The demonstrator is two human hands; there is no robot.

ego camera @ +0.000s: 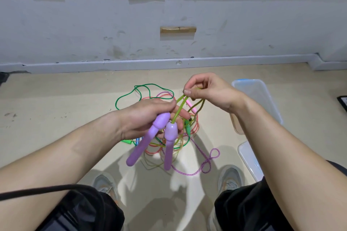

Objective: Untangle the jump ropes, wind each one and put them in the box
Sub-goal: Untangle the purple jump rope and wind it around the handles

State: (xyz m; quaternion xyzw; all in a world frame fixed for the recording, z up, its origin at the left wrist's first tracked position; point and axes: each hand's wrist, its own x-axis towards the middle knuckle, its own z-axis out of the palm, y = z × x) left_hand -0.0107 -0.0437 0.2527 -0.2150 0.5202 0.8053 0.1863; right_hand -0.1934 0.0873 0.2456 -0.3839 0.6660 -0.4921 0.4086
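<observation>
The purple handles (150,137) of the yellow-green jump rope (179,108) are gripped in the left hand (148,114), and its cord is pinched by the right hand (208,92). Below the grip, tangled ropes (195,127) are spread on the beige floor (56,99). The clear box (262,95), right of the grip, is partly hidden by the forearm.

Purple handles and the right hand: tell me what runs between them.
Head view: the yellow-green cord runs from the purple handles, held by the left hand, up to the right hand, which pinches it.

Two purple handles (139,148) in my left grip (150,116); ropes (206,161) in four colours beneath; one box (262,95), one lid (249,159), rightward.
</observation>
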